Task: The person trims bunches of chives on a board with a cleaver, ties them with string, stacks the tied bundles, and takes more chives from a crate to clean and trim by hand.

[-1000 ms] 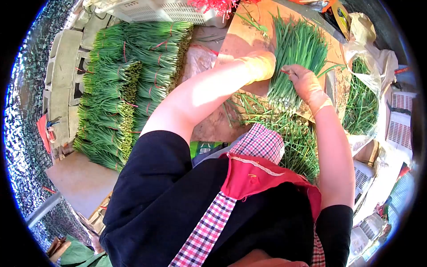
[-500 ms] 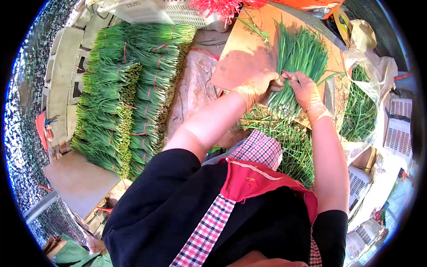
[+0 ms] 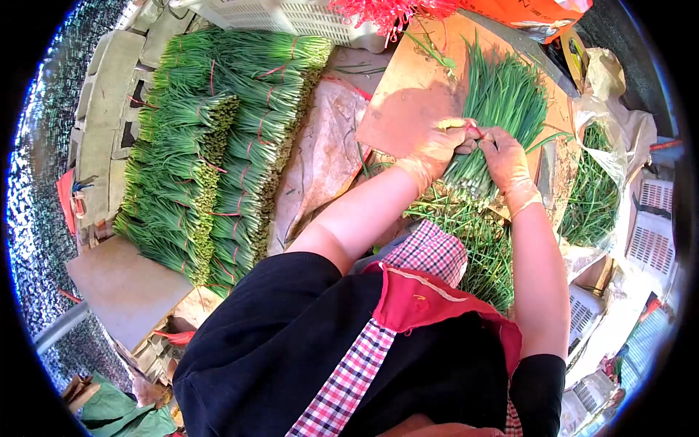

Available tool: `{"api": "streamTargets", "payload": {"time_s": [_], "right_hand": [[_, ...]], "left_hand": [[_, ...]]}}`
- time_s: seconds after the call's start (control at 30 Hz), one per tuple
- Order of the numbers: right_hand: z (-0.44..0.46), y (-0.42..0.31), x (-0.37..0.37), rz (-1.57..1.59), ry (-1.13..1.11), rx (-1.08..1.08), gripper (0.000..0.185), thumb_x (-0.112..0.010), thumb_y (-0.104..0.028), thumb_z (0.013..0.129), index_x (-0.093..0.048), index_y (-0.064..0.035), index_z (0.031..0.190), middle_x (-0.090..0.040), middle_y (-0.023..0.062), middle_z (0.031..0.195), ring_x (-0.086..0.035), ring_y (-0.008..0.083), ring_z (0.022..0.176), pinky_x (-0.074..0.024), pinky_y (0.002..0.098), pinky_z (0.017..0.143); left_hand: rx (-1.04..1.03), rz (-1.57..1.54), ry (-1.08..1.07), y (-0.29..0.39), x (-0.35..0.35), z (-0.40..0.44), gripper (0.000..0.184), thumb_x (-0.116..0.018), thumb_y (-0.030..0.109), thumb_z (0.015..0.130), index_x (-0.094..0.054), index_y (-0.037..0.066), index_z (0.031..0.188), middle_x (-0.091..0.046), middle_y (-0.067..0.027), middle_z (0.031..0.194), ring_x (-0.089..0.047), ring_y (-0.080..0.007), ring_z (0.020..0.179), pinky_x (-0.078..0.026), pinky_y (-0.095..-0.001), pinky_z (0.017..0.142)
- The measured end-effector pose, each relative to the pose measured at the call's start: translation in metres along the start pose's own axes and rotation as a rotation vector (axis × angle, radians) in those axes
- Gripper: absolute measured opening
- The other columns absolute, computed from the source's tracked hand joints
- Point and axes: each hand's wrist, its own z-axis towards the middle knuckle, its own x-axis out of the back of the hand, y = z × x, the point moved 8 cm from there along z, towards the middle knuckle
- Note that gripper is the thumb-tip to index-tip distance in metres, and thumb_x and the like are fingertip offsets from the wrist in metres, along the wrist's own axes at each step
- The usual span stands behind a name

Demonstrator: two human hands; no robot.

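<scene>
A loose bunch of green stalks (image 3: 506,95) lies on the orange-brown board (image 3: 400,109), leaf tips toward the top. Both my hands wear thin, pale gloves. The fingers of my left hand (image 3: 437,149) are pinched on a red tie (image 3: 473,132) at the bunch's lower part. Just right of it, my right hand (image 3: 507,162) pinches the same tie, its fingers against the stalks. The hands nearly meet over the bunch. Where the tie passes beneath the stalks is hidden.
Tied green bundles (image 3: 247,131) are stacked in rows at the left. Red ties (image 3: 393,13) hang by a white crate (image 3: 291,20) at the top. Loose stalks (image 3: 480,247) lie near my lap, more in a plastic bag (image 3: 593,186) at the right.
My left hand has come from the bunch's upper left side down to the red tie beside my right hand. My right hand has stayed at the tie. The view has shifted slightly.
</scene>
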Motion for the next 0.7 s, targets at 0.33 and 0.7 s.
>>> {"api": "streamTargets", "payload": {"time_s": [0.33, 0.7], "right_hand": [[0.001, -0.009, -0.001, -0.050, 0.034, 0.077, 0.023, -0.054, -0.021, 0.082, -0.061, -0.0053, 0.096, -0.062, 0.0165, 0.094, -0.058, 0.0322, 0.091, -0.0450, 0.0356, 0.080], [0.004, -0.009, -0.003, -0.089, -0.031, -0.037, 0.025, -0.051, -0.023, 0.082, -0.061, -0.0065, 0.097, -0.061, 0.0173, 0.096, -0.057, 0.0338, 0.092, -0.0446, 0.0373, 0.081]], "left_hand": [[-0.083, 0.147, 0.269, 0.006, 0.013, -0.007, 0.014, -0.055, 0.011, 0.087, -0.059, 0.002, 0.097, -0.064, -0.0061, 0.085, -0.059, -0.0112, 0.066, -0.042, -0.0205, 0.054], [-0.291, 0.177, 0.451, 0.005, 0.020, -0.010, 0.008, -0.059, 0.002, 0.082, -0.060, 0.002, 0.090, -0.060, -0.0022, 0.076, -0.055, -0.0091, 0.060, -0.044, -0.0216, 0.056]]}}
